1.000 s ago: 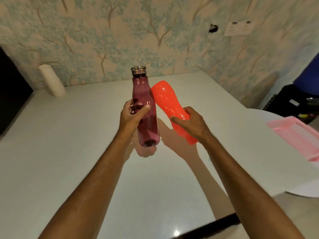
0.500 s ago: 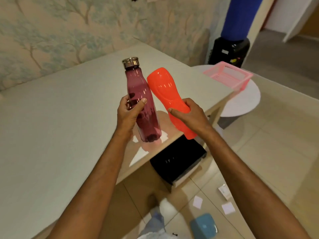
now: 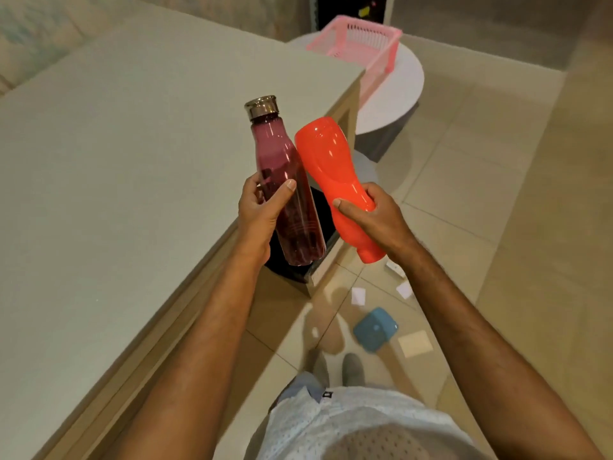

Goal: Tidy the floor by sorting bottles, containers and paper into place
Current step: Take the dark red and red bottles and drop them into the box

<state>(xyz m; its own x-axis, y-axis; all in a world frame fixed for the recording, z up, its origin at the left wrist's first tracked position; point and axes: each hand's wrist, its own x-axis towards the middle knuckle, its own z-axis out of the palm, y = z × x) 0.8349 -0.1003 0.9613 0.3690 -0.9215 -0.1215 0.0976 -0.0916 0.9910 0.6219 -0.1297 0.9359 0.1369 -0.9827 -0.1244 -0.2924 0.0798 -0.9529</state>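
Note:
My left hand [image 3: 257, 210] grips a clear purple bottle [image 3: 282, 167] with a steel cap, held upright over the edge of the white table [image 3: 116, 161]. An orange bottle [image 3: 328, 157] is in my right hand [image 3: 371, 215], upside down and tilted, its neck end pointing down to the right. The two bottles almost touch near their upper ends. On the tiled floor below lie a blue container [image 3: 374, 328] and several pieces of paper, among them the paper square [image 3: 414, 343] beside the container.
A pink basket [image 3: 381, 41] sits on a round white side table [image 3: 398, 94] at the far right. A black box [image 3: 292, 270] stands under the big table's edge. My feet [image 3: 351, 368] are on the floor near the blue container.
The view has swung down and to the right, from the table and wall to the table's edge and the floor. Both hands still hold their bottles in much the same pose.

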